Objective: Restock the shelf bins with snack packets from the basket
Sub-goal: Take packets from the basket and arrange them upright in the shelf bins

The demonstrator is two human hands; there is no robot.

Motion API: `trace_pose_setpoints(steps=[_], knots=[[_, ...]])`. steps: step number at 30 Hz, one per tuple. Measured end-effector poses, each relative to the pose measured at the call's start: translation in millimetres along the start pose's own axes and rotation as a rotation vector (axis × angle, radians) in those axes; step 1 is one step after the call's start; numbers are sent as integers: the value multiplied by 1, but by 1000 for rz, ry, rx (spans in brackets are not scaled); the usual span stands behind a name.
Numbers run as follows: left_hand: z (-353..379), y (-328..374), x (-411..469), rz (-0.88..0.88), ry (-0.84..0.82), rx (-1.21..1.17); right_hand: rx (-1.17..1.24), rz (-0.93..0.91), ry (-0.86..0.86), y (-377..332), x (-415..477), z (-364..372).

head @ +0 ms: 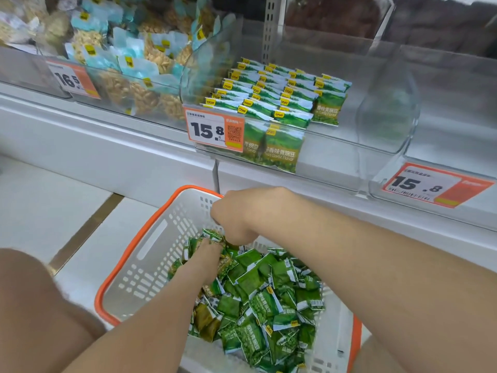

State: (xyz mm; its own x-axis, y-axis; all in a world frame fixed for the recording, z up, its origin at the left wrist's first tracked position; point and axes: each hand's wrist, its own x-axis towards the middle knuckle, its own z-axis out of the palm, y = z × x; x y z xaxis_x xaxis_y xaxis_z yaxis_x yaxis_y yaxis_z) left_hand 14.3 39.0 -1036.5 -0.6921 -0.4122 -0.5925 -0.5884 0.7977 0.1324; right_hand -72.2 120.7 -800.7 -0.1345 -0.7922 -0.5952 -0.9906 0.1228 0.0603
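Your right hand: fingers curled on green pea packets, at 12 o'clock in the basket.
Your left hand: dug in alongside; grip unclear.

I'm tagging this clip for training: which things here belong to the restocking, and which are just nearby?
In the job: basket, loose green packets, part-filled middle bin, left hand and right hand in the pile.
Just nearby: blue-topped packets, 16.5 price tag, dark goods above.
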Motion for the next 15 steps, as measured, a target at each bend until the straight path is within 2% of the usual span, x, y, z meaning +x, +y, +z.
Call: trace_pose_setpoints(steps=[8, 15], knots=[[-20, 10, -1, -88, 124, 34, 75, 41, 11, 14, 4, 1], [-26, 19, -14, -74, 314, -126, 65, 46, -7, 26, -20, 2]])
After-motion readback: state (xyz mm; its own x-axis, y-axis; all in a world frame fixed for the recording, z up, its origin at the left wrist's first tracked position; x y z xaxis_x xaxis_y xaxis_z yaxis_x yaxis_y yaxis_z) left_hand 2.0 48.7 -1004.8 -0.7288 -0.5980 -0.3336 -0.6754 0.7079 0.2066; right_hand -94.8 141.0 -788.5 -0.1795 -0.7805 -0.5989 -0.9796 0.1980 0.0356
